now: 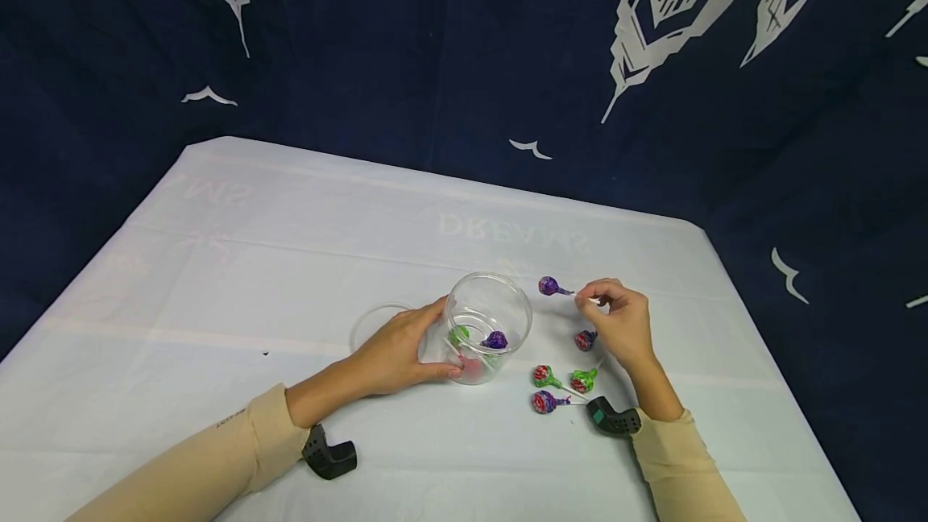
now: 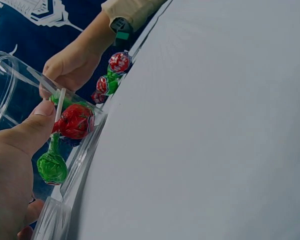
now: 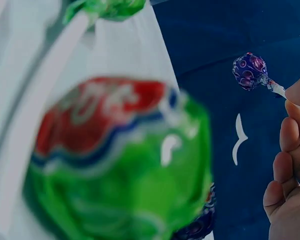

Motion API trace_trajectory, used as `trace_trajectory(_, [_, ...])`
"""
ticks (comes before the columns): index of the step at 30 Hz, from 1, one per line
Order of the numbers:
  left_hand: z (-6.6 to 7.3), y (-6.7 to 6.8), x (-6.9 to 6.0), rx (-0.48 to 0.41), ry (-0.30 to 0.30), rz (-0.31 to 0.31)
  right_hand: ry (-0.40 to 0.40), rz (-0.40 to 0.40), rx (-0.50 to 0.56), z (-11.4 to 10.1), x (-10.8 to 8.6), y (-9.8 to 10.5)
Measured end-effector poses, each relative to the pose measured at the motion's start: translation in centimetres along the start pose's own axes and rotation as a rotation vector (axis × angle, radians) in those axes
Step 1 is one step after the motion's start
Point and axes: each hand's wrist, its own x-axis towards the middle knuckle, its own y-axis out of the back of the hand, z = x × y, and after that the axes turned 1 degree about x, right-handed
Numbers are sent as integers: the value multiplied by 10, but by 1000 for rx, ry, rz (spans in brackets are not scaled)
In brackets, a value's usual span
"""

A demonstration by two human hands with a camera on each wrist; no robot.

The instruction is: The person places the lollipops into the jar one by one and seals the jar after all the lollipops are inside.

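Observation:
My left hand (image 1: 395,351) grips the side of a clear plastic jar (image 1: 489,284), thumb and fingers around its wall. Inside the jar lie several wrapped lollipops, among them a purple one (image 1: 495,340), a red one (image 2: 76,121) and a green one (image 2: 52,167). To the right of the jar, my right hand (image 1: 619,321) pinches the white stick of a purple lollipop (image 1: 548,286) between thumb and fingertips. That lollipop's head points left, towards the jar; the right wrist view shows it (image 3: 250,71) too.
Near my right wrist lie several more lollipops: a green-and-red one (image 1: 543,375), another green one (image 1: 583,380), a purple-and-red one (image 1: 544,402) and a dark one (image 1: 585,340). A clear round lid (image 1: 362,314) lies behind my left hand on the white-covered table (image 1: 181,280).

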Motion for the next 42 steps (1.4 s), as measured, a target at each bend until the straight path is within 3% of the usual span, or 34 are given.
trace_trajectory(7, [-1,0,0,-2,16,-10,33,-20,93,-2,0,0])
trace_trajectory(16, [0,0,0,-8,14,-9,63,3,203,17,2,1])
trace_trajectory(33, [1,1,0,-9,15,-10,208,-52,358,-9,1,2])
trace_trajectory(42, [2,1,0,-8,3,-2,297,-43,447,-21,2,1])
